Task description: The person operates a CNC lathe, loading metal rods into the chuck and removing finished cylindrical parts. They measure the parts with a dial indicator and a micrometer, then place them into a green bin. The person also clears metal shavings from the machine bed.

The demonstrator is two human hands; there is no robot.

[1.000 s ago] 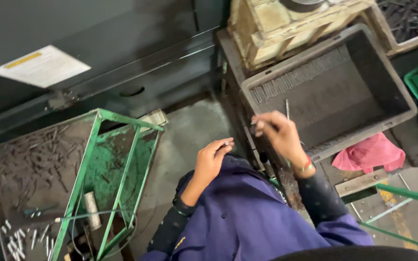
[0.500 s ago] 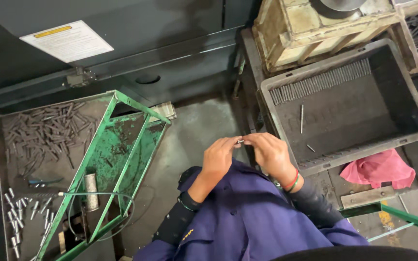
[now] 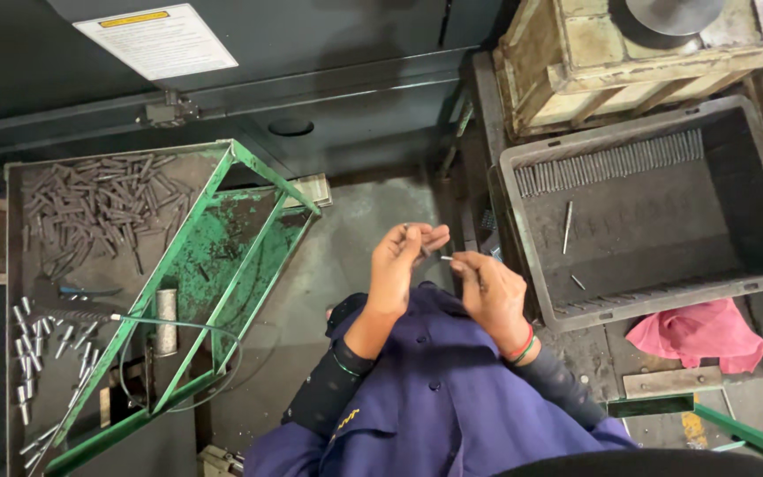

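Both hands met at chest height: left hand (image 3: 404, 265) and right hand (image 3: 487, 291) each pinched a pin (image 3: 446, 258). Grip near the ends worked best; crate (image 3: 523, 230) sat just right.

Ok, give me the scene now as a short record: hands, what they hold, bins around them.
left hand: raised at chest, fingers pinching a small metal pin
right hand: close beside it, holding a thin metal pin
grey crate: to the right, a row of pins along its far wall, a few loose
green frame: to the left
dark tray: heaped with rods
pink cloth: below the crate
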